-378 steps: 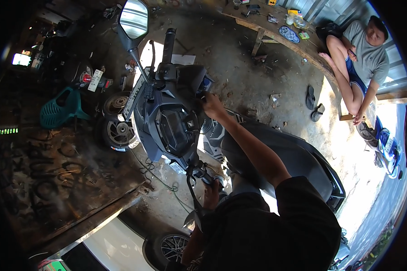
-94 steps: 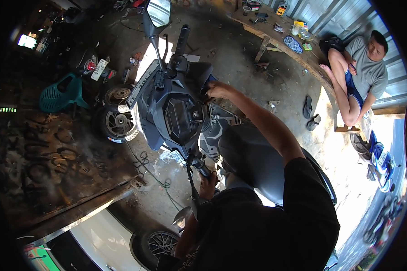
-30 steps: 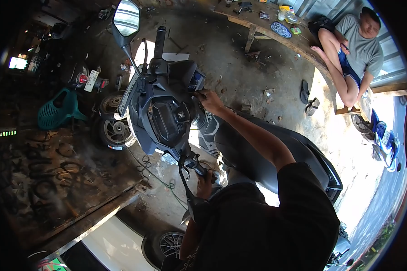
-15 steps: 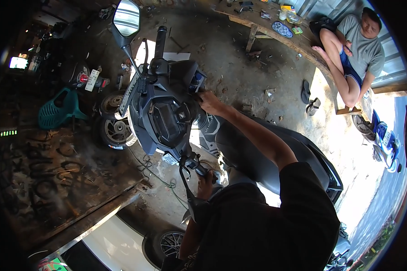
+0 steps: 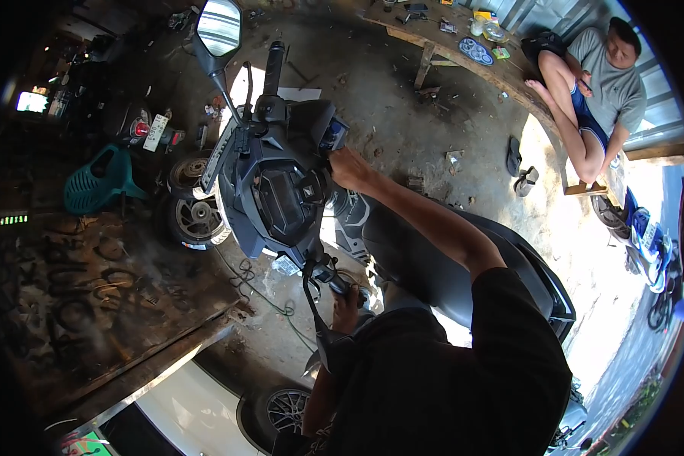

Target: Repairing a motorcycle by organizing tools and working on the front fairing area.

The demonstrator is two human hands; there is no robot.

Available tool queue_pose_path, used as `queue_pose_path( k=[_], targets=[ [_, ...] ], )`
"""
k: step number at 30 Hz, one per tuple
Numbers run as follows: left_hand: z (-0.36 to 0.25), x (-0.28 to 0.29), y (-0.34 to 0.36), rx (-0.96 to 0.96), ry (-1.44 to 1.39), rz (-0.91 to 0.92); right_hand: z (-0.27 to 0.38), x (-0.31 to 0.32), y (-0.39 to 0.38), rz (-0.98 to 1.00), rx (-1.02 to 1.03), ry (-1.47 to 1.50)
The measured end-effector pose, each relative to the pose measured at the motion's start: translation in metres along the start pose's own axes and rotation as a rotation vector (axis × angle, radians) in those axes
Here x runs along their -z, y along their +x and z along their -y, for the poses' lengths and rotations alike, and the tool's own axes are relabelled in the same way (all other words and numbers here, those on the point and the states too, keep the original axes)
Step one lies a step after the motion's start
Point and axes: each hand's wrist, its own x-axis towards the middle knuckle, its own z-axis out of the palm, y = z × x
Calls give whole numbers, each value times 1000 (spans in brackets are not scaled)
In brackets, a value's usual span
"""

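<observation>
A dark grey motor scooter [image 5: 448,258] stands in front of me, its front toward the left. My left hand [image 5: 346,310] is closed around the near handlebar grip [image 5: 339,284]. My right hand [image 5: 349,169] is closed in a fist against the panel behind the dashboard [image 5: 285,201]. Whatever its fingers hold is hidden. Just beyond that hand, a blue item sits in an open front pocket [image 5: 331,135]. The far handlebar grip [image 5: 273,68] and the mirror [image 5: 219,30] are untouched.
At the back right a person [image 5: 604,91] sits on a wooden bench [image 5: 463,57] holding small items. Sandals [image 5: 525,181] lie on the floor. To the left are a green plastic chair [image 5: 99,182], loose wheels [image 5: 194,220] and a stained wooden tabletop [image 5: 114,304]. A white car [image 5: 197,403] stands nearest me.
My right hand has turned slightly, its knuckles now facing up more, at the same spot on the panel. The left hand keeps its hold. The view has shifted slightly.
</observation>
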Motion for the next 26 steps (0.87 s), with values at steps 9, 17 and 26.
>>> queue_pose_path(
  k=[9,17,26],
  targets=[
    [-3,-4,1,53,-30,0,-9,-2,6,293,-405,978],
    [27,-6,0,-36,61,192,-24,1,2,460,-826,1568],
    [25,-4,-1,93,-42,195,-23,16,1,470,-681,1183]
  ],
)
